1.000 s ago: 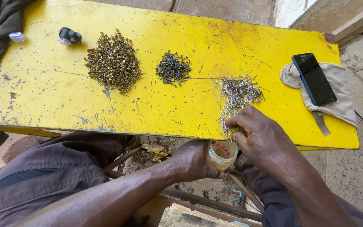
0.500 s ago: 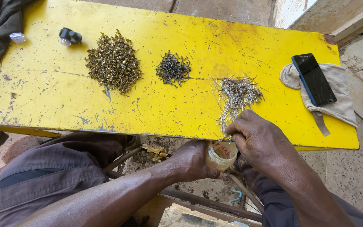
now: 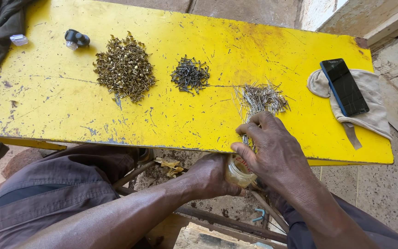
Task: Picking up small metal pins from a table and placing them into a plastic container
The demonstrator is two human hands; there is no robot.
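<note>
At the near edge of the yellow surface: left hand, closed around a small clear jar held just below the edge. Right hand, fingers curled over the edge above the jar's mouth, resting on thin silver nails; whether it pinches any, cannot tell. Pile of silver nails, just beyond the right hand. Heap of dark screws, middle of surface. Larger heap of brass tacks, further left. Small black object, far left corner. Dark phone, lying on a beige cloth, right end.
</note>
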